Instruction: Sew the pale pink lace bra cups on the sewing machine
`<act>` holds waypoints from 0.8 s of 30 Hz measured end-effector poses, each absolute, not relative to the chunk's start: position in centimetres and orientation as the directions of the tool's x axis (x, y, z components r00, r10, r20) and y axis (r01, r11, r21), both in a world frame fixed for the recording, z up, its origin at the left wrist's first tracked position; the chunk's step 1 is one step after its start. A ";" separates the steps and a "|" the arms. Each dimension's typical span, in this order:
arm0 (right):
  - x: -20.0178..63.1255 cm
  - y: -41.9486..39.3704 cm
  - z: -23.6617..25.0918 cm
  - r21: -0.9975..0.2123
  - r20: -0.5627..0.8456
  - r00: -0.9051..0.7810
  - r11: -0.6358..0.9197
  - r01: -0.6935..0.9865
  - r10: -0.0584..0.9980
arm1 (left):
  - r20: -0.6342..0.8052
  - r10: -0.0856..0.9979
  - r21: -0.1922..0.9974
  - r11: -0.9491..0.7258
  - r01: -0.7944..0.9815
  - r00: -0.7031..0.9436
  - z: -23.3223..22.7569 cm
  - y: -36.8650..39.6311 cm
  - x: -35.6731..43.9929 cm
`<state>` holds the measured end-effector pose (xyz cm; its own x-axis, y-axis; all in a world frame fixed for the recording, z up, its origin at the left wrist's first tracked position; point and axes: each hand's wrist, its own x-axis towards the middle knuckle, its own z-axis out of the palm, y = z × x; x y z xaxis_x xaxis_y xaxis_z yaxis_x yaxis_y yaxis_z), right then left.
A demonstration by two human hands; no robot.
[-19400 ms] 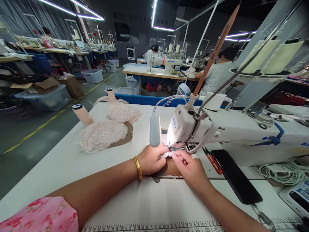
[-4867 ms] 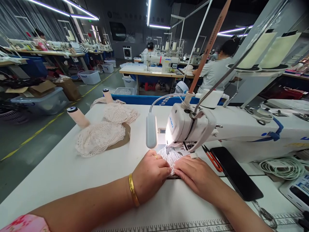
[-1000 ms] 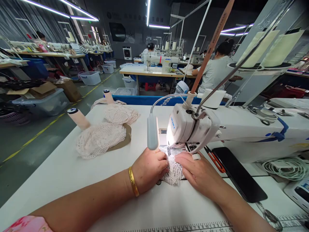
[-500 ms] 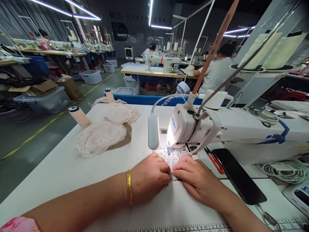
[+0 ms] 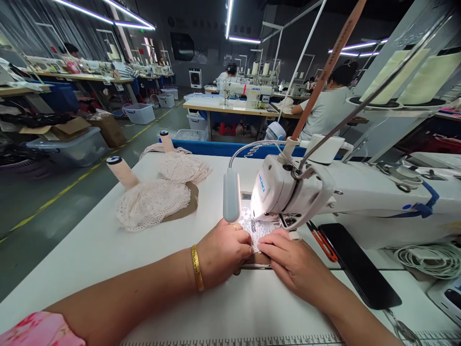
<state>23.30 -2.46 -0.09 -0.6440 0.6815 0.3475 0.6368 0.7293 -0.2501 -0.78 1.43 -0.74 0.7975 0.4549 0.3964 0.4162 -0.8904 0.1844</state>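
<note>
A small piece of white lace (image 5: 254, 229) lies under the head of a white sewing machine (image 5: 288, 192), lit by the machine's lamp. My left hand (image 5: 223, 251) presses on the lace's left side with curled fingers; it wears a gold bangle and a ring. My right hand (image 5: 288, 259) lies flat on the lace's right side, fingertips touching the fabric. Both hands meet just in front of the needle area. A brown piece (image 5: 257, 259) shows beneath the lace between my hands.
Two heaps of pale lace pieces (image 5: 153, 207) and two thread cones (image 5: 121, 171) sit at the table's left. A black phone (image 5: 358, 264), red snips (image 5: 322, 240) and a coiled cable (image 5: 428, 253) lie to the right. Other people sew at benches behind.
The lace has moved further back under the machine head, and less of it shows in front of my hands. Both hands have followed it slightly toward the needle.
</note>
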 end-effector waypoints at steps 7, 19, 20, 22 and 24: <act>23.3 -2.1 -1.4 -0.213 0.324 -0.555 0.630 0.747 0.766 | 0.425 0.448 0.110 -0.888 0.446 0.787 -0.9 2.7 -0.7; 23.0 -1.3 -2.3 -0.136 0.373 -0.454 0.532 0.836 0.809 | 0.386 0.517 0.072 -0.843 0.533 0.764 -0.9 4.2 -0.6; 23.0 -1.3 -2.4 -0.129 0.376 -0.450 0.526 0.840 0.810 | 0.382 0.530 0.088 -0.837 0.541 0.757 -0.9 4.1 -0.6; 23.1 -1.3 -2.6 -0.122 0.378 -0.443 0.518 0.847 0.813 | 0.370 0.565 0.123 -0.817 0.564 0.737 -0.9 3.9 -0.7; 23.2 -1.3 -2.7 -0.122 0.383 -0.441 0.518 0.847 0.812 | 0.360 0.595 0.149 -0.797 0.585 0.719 -0.6 3.8 -1.0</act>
<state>23.16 -1.34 -2.74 -0.4412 0.8117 0.3827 0.8469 0.5176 -0.1216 -0.96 3.78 -0.63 0.7188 0.5949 0.3599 0.5851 -0.7971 0.1490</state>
